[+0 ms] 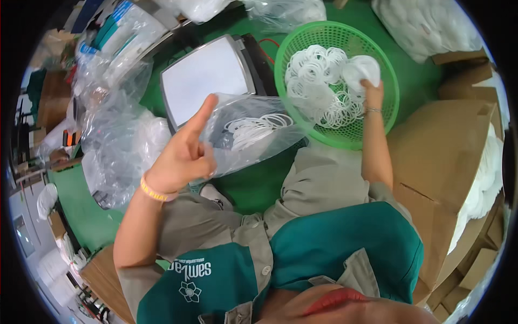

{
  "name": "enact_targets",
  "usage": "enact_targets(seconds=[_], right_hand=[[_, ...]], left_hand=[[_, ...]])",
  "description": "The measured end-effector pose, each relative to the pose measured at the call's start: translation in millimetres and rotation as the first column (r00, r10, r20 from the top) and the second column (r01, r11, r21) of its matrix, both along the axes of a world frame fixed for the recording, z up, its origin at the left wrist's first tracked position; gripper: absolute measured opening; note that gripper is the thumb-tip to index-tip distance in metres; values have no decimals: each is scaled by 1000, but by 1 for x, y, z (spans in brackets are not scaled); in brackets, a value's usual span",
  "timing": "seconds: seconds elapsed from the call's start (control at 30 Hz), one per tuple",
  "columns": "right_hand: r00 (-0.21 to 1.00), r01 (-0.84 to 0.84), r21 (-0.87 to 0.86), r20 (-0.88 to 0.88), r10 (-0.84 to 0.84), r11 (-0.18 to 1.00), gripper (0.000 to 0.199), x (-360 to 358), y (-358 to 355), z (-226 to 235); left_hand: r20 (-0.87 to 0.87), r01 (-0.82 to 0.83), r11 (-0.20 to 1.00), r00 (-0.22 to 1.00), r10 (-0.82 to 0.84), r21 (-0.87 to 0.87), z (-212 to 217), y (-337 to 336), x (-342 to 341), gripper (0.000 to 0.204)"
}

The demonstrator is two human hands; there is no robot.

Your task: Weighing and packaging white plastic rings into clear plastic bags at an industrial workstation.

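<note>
My left hand [186,154] is at the near left rim of a clear plastic bag [259,151], its index finger stretched out along the edge and its other fingers curled in on the film. Thin white rings [256,129] lie loosely inside the bag. Over the right side of a green mesh basket [280,59], my right hand [373,94] grips a bunch of white rings [360,73], slightly smeared by motion. Below it, many more white rings [318,70] lie heaped in the basket.
Beyond the bag stands a device with a flat white top [202,75]. A large cardboard box [437,162] holding white material is close on my right. Crumpled clear plastic [116,146] lies at the left, and a full clear bag [429,24] sits at the far right.
</note>
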State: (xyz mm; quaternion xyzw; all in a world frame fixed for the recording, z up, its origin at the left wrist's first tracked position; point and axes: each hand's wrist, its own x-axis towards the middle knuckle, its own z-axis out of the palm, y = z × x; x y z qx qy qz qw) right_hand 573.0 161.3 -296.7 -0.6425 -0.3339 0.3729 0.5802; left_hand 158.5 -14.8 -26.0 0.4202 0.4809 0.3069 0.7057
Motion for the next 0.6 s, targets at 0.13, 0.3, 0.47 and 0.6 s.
enact_targets(seconds=[0.13, 0.3, 0.47, 0.6], right_hand=[[864, -188, 257, -415, 284, 948, 49, -36, -25, 114], [620, -740, 218, -146, 771, 636, 50, -134, -89, 208], [-213, -914, -405, 469, 857, -6, 56, -205, -103, 234], [-314, -928, -372, 759, 571, -17, 54, -219, -78, 270]], left_hand=[[4, -12, 1000, 1000, 12, 14, 0, -6, 1, 88], [26, -51, 991, 998, 48, 120, 7, -13, 9, 83], [112, -102, 954, 991, 72, 283, 38, -20, 4, 78], [131, -214, 830, 977, 170, 515, 57, -15, -42, 69]])
